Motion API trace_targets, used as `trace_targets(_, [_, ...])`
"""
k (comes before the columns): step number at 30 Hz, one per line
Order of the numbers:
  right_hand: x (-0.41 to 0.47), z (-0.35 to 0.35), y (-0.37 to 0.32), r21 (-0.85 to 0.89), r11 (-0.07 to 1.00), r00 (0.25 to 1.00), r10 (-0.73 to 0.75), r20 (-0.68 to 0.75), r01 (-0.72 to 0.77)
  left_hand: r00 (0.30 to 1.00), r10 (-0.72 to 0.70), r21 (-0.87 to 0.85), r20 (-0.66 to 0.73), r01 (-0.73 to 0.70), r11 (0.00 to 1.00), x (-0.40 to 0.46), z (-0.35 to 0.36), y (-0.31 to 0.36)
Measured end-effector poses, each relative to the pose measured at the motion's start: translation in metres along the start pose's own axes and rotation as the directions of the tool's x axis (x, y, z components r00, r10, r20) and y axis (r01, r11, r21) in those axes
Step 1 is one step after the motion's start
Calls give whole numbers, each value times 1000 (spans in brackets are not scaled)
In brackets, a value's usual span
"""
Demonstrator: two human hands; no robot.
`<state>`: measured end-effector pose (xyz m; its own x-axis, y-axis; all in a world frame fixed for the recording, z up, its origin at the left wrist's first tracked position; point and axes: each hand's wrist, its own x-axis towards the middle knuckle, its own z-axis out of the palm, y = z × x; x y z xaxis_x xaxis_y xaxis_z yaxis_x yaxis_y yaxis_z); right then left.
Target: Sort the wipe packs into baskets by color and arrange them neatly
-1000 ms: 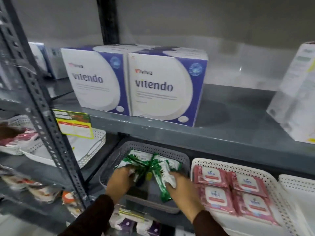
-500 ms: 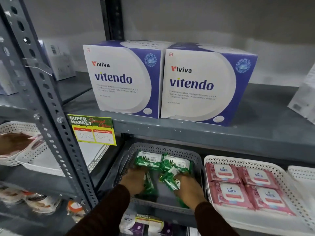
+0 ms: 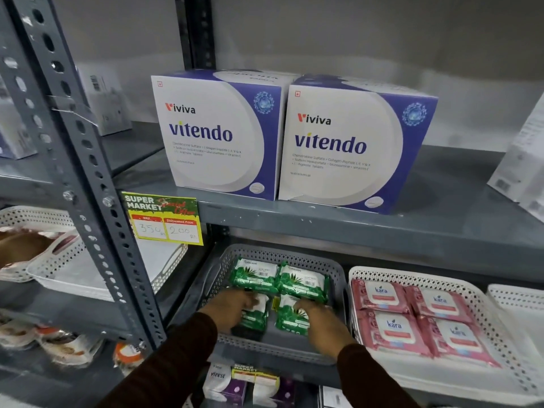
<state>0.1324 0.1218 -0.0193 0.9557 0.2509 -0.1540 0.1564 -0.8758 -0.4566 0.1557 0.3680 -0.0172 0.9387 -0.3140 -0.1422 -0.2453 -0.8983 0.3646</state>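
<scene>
Both grips flat, fingers spread — left hand (image 3: 232,307) and right hand (image 3: 321,322) pressing green wipe packs (image 3: 256,275), grey basket (image 3: 338,278); pink packs (image 3: 382,298) beside

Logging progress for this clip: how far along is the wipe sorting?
Done: four pink packs lie gridded in the white basket. In hand: the left hand and right hand press the front two green packs flat in the grey basket. Left: squaring those two.

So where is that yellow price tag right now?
The yellow price tag hangs on the front edge of the upper shelf, left of centre, below the left purple box and above the grey basket.
</scene>
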Motion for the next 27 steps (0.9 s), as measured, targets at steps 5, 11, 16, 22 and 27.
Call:
trace_targets(5, [7,6,3,-137,988,988,-50,147,71,994,110,-28,-2,-110,994,-9,-1,-1])
trace_targets(11, [22,4,5,-195,970,972,-106,210,148,979,28,18,201,-33,999,7,-9,20])
trace_targets(16, [25,14,6,-300,937,971,-124,202,182,965,77,113,249,-108,988,6,-3,11])
trace_targets(22, [29,24,10,-333,928,977,-112,180,167,959,78,294,274,-161,942,7,8,10])
trace_targets(27, [22,0,0,-184,971,974,-113,196,150,963,55,237,265,-120,964,5,-7,20])
